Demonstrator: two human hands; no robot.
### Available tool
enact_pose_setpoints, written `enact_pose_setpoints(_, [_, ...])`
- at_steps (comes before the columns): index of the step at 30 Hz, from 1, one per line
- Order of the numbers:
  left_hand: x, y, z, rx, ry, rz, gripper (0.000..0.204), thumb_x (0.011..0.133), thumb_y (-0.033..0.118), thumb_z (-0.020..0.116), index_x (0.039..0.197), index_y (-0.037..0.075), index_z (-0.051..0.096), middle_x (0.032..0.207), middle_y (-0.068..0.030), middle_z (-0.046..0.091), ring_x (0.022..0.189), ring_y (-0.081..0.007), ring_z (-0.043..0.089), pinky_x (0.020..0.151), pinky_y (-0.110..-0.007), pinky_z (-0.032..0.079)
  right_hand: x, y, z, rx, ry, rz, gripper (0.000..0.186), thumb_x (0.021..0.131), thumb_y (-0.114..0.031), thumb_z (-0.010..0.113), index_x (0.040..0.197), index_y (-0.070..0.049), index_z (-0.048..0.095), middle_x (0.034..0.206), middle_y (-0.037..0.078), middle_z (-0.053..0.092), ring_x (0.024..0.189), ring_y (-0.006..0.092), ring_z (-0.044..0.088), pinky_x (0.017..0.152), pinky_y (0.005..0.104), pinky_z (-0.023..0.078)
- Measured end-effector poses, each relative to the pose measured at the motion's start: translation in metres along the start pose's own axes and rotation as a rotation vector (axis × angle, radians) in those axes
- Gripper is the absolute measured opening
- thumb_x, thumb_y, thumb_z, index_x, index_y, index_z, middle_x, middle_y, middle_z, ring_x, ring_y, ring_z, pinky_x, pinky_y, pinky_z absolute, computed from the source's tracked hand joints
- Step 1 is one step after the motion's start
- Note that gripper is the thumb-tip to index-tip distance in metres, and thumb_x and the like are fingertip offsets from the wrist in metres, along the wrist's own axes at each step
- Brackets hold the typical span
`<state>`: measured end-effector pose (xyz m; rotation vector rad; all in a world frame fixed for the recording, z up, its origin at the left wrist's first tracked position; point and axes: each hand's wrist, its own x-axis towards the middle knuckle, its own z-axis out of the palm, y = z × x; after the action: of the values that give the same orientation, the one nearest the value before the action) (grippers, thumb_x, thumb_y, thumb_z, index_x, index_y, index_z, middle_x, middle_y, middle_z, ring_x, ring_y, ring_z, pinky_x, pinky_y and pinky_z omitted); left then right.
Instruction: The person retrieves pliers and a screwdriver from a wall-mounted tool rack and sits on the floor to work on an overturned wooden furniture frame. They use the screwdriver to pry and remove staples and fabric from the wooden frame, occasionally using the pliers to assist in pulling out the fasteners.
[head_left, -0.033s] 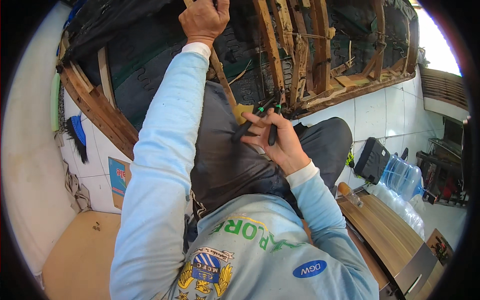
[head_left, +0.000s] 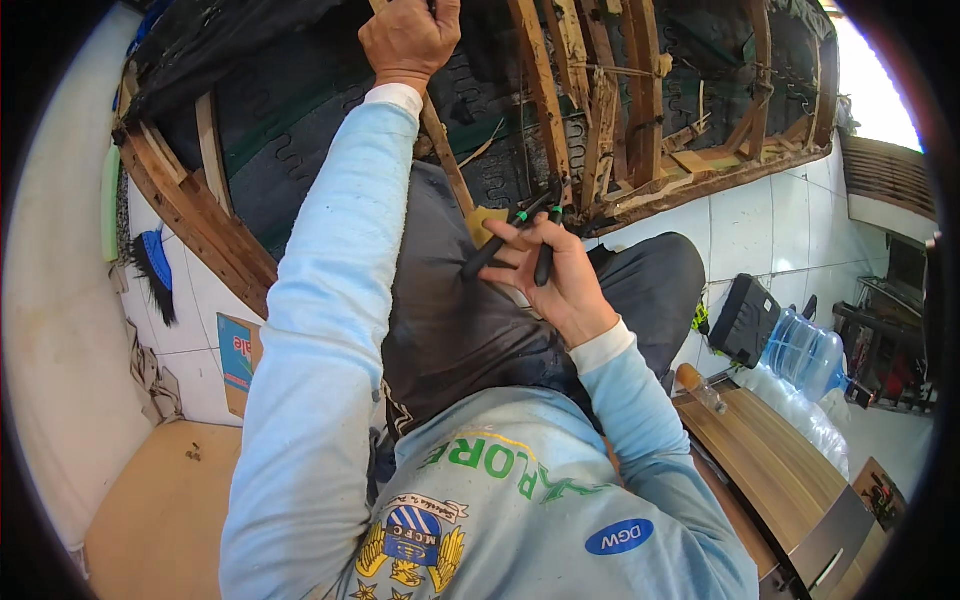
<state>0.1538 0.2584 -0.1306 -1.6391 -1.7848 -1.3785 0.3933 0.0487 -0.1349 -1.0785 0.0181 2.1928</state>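
At the top, my left hand [head_left: 410,40] is closed on a wooden slat [head_left: 440,140] of an upturned furniture frame. My right hand [head_left: 545,275] holds black pliers [head_left: 474,262] with green bands, fingers spread across the two parted handles. The jaws are at the lower end of an upright wooden rail [head_left: 540,80]; their exact contact is too small to tell. Dark fabric and wavy springs [head_left: 490,170] lie behind the rails. A yellowish piece [head_left: 490,216] shows beside the pliers, above my dark-trousered legs.
A blue dust brush [head_left: 155,268] is at the left. At the right are a black case [head_left: 743,320], a large water bottle [head_left: 810,355], a small bottle [head_left: 700,390] and a wood-grain board [head_left: 770,450]. A cardboard sheet [head_left: 150,500] lies at the lower left on the tiled floor [head_left: 760,230].
My right hand and the pliers' handles have shifted very slightly to the left. My left hand has stayed in place.
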Motion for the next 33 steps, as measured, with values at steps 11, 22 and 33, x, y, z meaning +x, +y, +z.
enact_pose_setpoints(11, [0.0, -0.005, 0.0, -0.031, -0.006, 0.018, 0.027, 0.107, 0.042, 0.061, 0.108, 0.016, 0.067, 0.092, -0.0208, 0.066, 0.078, -0.0457, 0.068, 0.062, -0.054, 0.056, 0.017, -0.018, 0.027, 0.118, -0.059, -0.062, 0.013, 0.099, -0.013, 0.056, 0.091, -0.003, 0.056, 0.16, 0.033, 0.044, 0.143, 0.0645, 0.043, 0.116, 0.0723, 0.042])
enact_pose_setpoints(22, [-0.001, -0.003, -0.001, -0.024, -0.004, 0.025, 0.027, 0.108, 0.041, 0.06, 0.108, 0.015, 0.066, 0.093, -0.0207, 0.064, 0.076, -0.0455, 0.067, 0.061, -0.053, 0.056, 0.013, -0.015, 0.026, -0.003, -0.031, -0.093, 0.014, 0.099, -0.017, 0.058, 0.096, -0.004, 0.056, 0.159, 0.031, 0.048, 0.134, 0.0564, 0.055, 0.114, 0.0671, 0.046])
enact_pose_setpoints(33, [-0.003, -0.001, 0.001, -0.014, -0.022, 0.021, 0.027, 0.108, 0.042, 0.06, 0.109, 0.015, 0.066, 0.095, -0.0207, 0.063, 0.076, -0.0456, 0.068, 0.063, -0.054, 0.056, -0.031, -0.022, 0.029, -0.173, -0.25, -0.647, 0.022, 0.092, 0.003, 0.048, 0.109, -0.01, 0.046, 0.154, 0.035, 0.052, 0.144, 0.0506, 0.052, 0.117, 0.0655, 0.048])
